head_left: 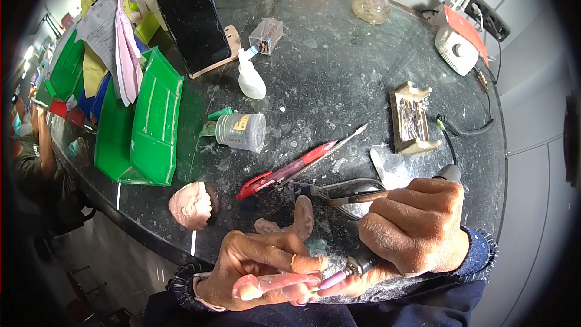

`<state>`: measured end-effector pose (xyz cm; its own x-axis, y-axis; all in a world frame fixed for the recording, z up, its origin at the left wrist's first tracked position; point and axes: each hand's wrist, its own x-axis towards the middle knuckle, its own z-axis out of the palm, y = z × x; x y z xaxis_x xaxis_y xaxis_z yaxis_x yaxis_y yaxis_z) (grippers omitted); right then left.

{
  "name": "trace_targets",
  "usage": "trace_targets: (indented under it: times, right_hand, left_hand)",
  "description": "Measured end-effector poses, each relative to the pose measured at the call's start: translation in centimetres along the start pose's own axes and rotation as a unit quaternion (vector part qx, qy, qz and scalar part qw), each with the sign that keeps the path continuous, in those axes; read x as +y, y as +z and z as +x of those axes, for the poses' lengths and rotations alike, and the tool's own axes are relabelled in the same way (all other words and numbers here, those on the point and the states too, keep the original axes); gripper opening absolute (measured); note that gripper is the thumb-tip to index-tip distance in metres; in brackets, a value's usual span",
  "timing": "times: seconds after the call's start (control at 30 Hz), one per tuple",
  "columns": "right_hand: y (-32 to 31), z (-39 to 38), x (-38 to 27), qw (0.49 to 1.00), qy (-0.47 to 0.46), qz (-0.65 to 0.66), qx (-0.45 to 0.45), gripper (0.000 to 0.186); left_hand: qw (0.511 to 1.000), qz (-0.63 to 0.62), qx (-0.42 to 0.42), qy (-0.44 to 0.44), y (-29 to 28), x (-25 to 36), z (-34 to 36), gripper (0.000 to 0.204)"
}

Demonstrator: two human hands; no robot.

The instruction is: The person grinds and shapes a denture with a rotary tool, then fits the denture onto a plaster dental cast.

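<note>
At the near edge of the bench [327, 97], the left hand [260, 269] pinches one pink denture piece [275, 283] between thumb and fingers; the piece lies along the near side of those fingers, left of the right hand [417, 224]. That second hand is curled closed around one dark rotary handpiece [365, 260], whose single lilac bit [331, 280] points left to the denture's right end (whether they touch, I cannot tell). Pale dust coats the right knuckles.

Just beyond the left hand lies one pink curved piece [302, 215]; farther left sits one pink dental cast [190, 206]. Mid-bench, one red pen [284, 169] lies beside one slim pointed tool [330, 150]. Beyond are one clear cup [242, 132] on its side, to the left, and one tool holder [414, 118], to the right. Farther still: one white bottle [250, 82], one phone [192, 18] propped up, and, far right, one round glass bottle [371, 7].
</note>
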<state>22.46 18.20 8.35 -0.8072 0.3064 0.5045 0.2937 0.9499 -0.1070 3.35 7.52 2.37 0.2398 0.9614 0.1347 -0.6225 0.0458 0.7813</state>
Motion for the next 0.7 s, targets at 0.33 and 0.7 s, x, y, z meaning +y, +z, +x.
trace_targets:
  times: [0.33, 0.7]
  right_hand:
    - [0.1, -0.2, -0.1, 1.000, 0.011, -0.010, 0.000, 0.052]
    - [-0.5, 0.2, -0.1, 1.000, 0.011, 0.010, 0.009, 0.050]
  left_hand:
    - [0.997, -0.056, 0.035, -0.036, 0.6, 0.7, -0.1, 0.033]
    - [0.996, -0.068, 0.014, -0.050, 0.3, 0.7, 0.0, 0.042]
